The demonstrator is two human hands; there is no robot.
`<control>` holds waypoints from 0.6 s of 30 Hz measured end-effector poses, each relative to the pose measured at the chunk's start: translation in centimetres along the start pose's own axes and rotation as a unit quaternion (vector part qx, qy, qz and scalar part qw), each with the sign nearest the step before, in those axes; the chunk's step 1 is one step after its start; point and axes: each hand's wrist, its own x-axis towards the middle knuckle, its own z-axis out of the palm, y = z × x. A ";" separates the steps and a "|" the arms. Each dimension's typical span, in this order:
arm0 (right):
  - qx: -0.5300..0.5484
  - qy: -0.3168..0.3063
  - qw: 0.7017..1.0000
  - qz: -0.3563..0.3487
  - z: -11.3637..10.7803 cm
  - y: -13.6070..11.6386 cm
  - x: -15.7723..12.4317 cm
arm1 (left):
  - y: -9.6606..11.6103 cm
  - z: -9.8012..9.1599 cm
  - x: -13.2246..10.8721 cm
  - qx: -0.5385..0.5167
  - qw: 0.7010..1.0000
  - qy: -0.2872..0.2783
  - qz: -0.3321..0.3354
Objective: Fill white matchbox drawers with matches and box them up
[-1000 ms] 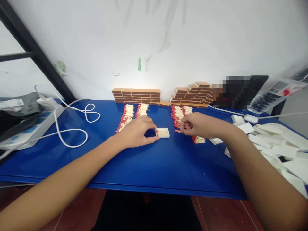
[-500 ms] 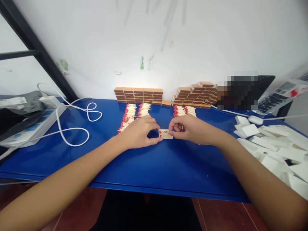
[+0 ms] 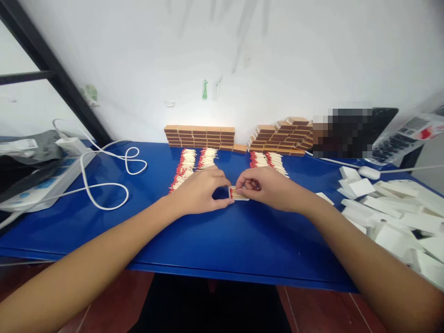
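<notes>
A small white matchbox tray [image 3: 237, 194] with red-tipped matches in it lies on the blue table [image 3: 222, 245]. My left hand [image 3: 201, 189] pinches the tray's left end with thumb and fingers. From the right, my right hand [image 3: 267, 187] has its curled fingers over the tray and pinches matches into it. Rows of loose red-tipped matches [image 3: 189, 164] lie behind my left hand, and more matches [image 3: 268, 159] lie behind my right hand.
Stacks of brown matchbox sleeves [image 3: 201, 137] and a second stack of sleeves [image 3: 279, 136] line the wall. White empty trays [image 3: 388, 208] are heaped at the right. A white cable [image 3: 104, 185] and a power strip [image 3: 38, 185] lie at the left.
My right hand moved left from the match pile at the right to the tray and now rests on it. My left hand stayed on the tray.
</notes>
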 end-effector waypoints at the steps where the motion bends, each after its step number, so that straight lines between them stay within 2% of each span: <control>1: -0.004 0.003 1.000 -0.004 -0.3 0.0 -0.1 | 0.0 0.0 0.0 -0.001 1.000 0.001 0.000; 5: -0.035 0.017 0.999 0.020 -2.6 0.8 -0.8 | 0.1 -0.2 0.1 -0.006 1.000 -0.007 -0.010; 9: -0.080 -0.056 0.989 0.108 -4.8 2.3 -1.5 | 0.1 -0.1 0.1 -0.007 1.000 -0.010 -0.010; 12: -0.083 -0.080 0.985 0.125 -5.0 3.1 -1.5 | 0.1 -0.2 0.0 -0.009 1.000 -0.013 -0.015; 18: -0.071 -0.106 0.984 0.127 -4.1 3.3 -1.1 | 0.0 -0.2 0.1 -0.001 1.000 -0.013 -0.017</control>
